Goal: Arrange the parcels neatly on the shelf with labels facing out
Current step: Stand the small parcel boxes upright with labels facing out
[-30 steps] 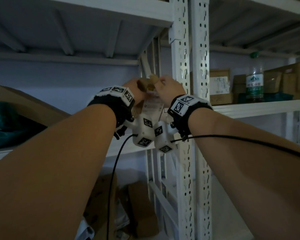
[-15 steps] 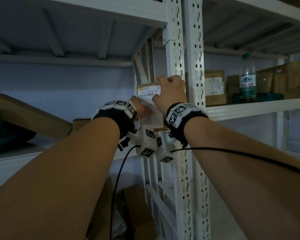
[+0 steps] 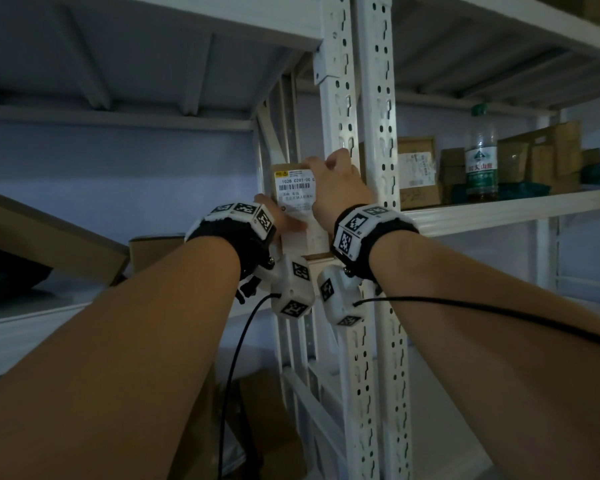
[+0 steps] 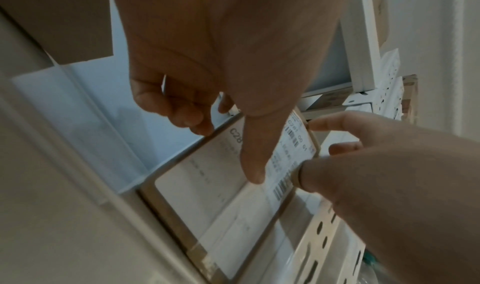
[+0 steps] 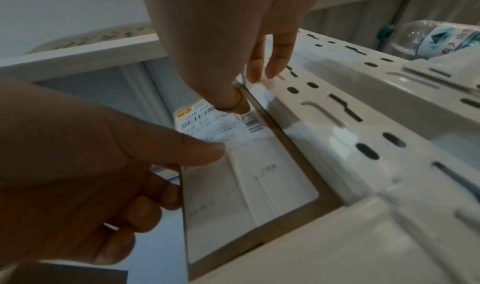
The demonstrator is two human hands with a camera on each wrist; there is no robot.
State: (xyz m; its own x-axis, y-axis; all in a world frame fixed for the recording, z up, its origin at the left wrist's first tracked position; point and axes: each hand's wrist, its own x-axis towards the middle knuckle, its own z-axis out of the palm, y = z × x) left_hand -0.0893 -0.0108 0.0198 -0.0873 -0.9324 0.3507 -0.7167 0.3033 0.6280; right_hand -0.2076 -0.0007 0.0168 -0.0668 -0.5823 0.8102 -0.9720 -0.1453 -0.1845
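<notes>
A small cardboard parcel with a white barcode label stands upright on the shelf board, right against the white perforated upright, label facing me. My left hand grips its left edge: the thumb lies on the label and the fingers curl behind. My right hand pinches the upper right corner, thumb on the label and fingers over the edge by the upright. In the wrist views the parcel fills the middle.
On the right-hand shelf stand several cardboard boxes, one labelled, and a plastic bottle. On the left a large box leans, with a small box beside it. More boxes lie below.
Both hands brought the parcel down from in front of the upright and set it upright on the shelf edge. Its label now faces me.
</notes>
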